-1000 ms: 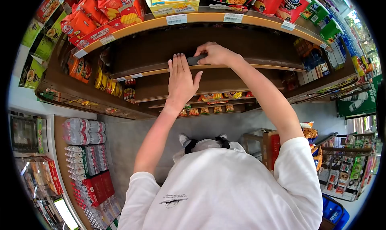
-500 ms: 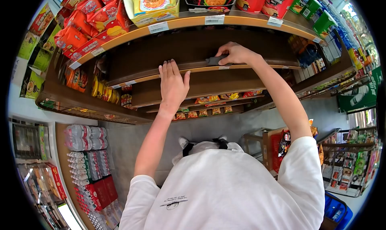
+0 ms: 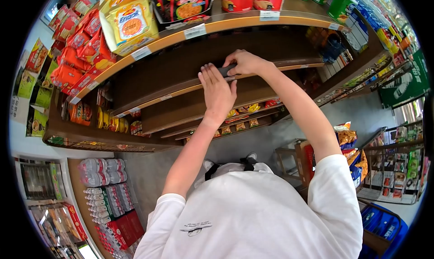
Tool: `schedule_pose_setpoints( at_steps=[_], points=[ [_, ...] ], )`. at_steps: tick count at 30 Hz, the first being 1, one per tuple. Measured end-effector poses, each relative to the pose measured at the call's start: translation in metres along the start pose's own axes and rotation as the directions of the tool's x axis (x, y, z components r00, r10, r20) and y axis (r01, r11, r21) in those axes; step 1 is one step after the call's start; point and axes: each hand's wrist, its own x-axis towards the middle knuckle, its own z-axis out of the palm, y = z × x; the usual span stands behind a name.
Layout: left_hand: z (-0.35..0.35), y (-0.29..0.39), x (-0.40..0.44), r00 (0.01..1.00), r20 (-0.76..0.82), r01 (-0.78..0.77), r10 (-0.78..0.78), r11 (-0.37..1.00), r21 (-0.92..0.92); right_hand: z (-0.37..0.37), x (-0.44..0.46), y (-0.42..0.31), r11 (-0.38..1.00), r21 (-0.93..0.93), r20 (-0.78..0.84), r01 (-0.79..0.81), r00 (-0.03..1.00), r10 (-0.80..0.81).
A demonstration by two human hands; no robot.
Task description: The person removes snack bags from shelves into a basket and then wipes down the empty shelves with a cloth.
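Brown shelf [image 3: 158, 73] below the snacks [image 3: 133, 26]: we've got the grey cloth [image 3: 226, 71] pinched in our right hand [image 3: 248, 62] near mid-front, left hand [image 3: 217, 94] beside it, fingers together, thumb out; looks partway, can't tell what's done or left.

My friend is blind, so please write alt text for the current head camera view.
In a shop, the right hand holds a small dark grey object at the front edge of a brown shelf, the left hand close beside it, fingers extended. Yellow snack packets sit on the shelf above.
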Motion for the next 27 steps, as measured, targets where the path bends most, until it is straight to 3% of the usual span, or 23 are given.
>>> schedule_pose_setpoints(
  at_steps=[8,11,18,25,27],
  points=[
    [-0.005,-0.004,0.002,1.0,0.005,0.007,-0.007,1.0,0.018,-0.019,-0.028,0.019,0.998,-0.066,-0.065,0.005,0.998,-0.009],
    [-0.004,0.0,0.002,0.999,0.033,0.022,-0.025,0.993,0.113,-0.035,-0.043,0.035,0.996,-0.048,-0.057,-0.077,0.996,0.074],
    [-0.001,0.004,0.003,0.999,-0.012,0.041,-0.039,0.99,0.137,-0.068,-0.069,0.063,0.971,0.011,0.023,-0.24,0.971,0.24],
    [-0.003,0.014,0.009,0.996,-0.021,0.088,-0.086,0.989,0.122,-0.07,-0.07,0.064,0.981,0.02,0.018,-0.193,0.981,0.193],
    [-0.003,0.032,0.014,0.994,0.005,0.109,-0.112,0.973,0.202,-0.065,-0.072,0.064,0.983,0.026,-0.005,-0.182,0.983,0.182]
  ],
)
